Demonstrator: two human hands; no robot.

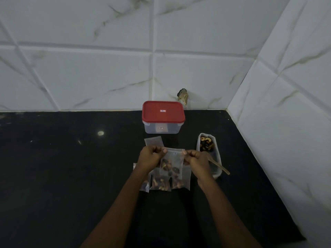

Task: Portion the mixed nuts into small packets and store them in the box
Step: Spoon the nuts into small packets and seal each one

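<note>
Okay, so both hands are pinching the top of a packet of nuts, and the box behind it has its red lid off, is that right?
Not quite: the head view shows the red lid on the box, closing it. The rest holds: the left hand and right hand pinch the top of a packet of nuts, with the box behind it.

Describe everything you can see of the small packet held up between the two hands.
The packet is a small clear plastic zip pouch, held upright, with mixed nuts in its lower half. The left hand pinches its top left corner and the right hand its top right corner. It hangs above other filled packets lying on the black countertop.
</note>
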